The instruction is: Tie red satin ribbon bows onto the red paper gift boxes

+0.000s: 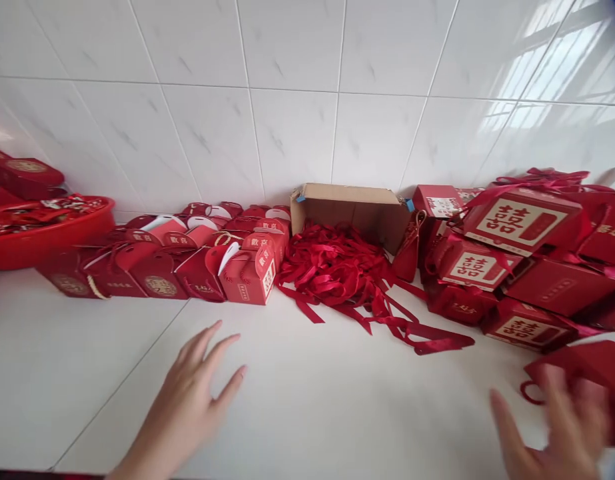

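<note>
My left hand (200,380) hovers over the white counter with its fingers apart and nothing in them. Beyond its fingertips stands the nearest red gift box (246,275) of a row. At the lower right, my right hand (557,427) is blurred, its fingers spread and holding nothing that shows. Close behind it is a dark red gift box (592,373) with a round cord loop; whether the fingers touch this box I cannot tell. Between the hands and the wall lies a tangled heap of red ribbon (337,267), its loose ends trailing to the right.
An open cardboard carton (350,195) lies on its side behind the ribbon. Red boxes tied with ribbon (517,220) are stacked at the right. A red basin (94,223) with small wrapped items stands far left. The tiled wall (297,53) bounds the counter (337,400).
</note>
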Available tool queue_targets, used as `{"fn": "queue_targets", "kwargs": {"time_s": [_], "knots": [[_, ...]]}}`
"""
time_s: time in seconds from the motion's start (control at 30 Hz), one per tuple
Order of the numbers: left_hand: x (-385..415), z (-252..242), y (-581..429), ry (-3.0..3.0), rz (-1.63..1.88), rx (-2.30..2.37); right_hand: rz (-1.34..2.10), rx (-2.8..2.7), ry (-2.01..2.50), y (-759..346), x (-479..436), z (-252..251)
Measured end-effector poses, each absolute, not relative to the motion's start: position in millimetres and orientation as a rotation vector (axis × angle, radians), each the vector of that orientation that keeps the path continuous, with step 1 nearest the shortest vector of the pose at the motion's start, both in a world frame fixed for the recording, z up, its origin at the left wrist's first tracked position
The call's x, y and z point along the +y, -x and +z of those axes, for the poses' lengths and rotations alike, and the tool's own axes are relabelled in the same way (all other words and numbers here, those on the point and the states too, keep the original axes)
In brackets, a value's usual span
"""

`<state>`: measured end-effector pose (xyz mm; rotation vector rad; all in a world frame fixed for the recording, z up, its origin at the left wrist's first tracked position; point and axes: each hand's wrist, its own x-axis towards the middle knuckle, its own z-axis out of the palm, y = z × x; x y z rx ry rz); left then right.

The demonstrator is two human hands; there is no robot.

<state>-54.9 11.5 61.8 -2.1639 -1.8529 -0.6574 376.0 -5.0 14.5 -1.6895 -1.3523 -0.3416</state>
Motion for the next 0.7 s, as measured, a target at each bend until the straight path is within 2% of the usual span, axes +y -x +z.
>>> {"fn": "queue_targets", "kwargs": {"time_s": [0.13, 0.23, 0.4, 0.57, 0.7], "knots": [[49, 113, 57, 1.965, -0.566, -2.012, -0.011, -1.908, 1.439, -339, 0, 11], [89, 136, 43, 1.748, -0.467, -2.026, 0.099, -2.121, 1.315, -307, -3, 12], [128, 126, 37, 1.812, -0.409, -1.855, 0.087, -2.347, 1.188, -280, -5, 14], [112, 113, 55, 1.773, -0.57, -1.76, 0.035, -2.386, 1.194, -286, -1, 11], [92, 112, 67, 1.794, -0.442, -1.813, -0.017, -2.397, 1.168, -288, 2, 7]]}}
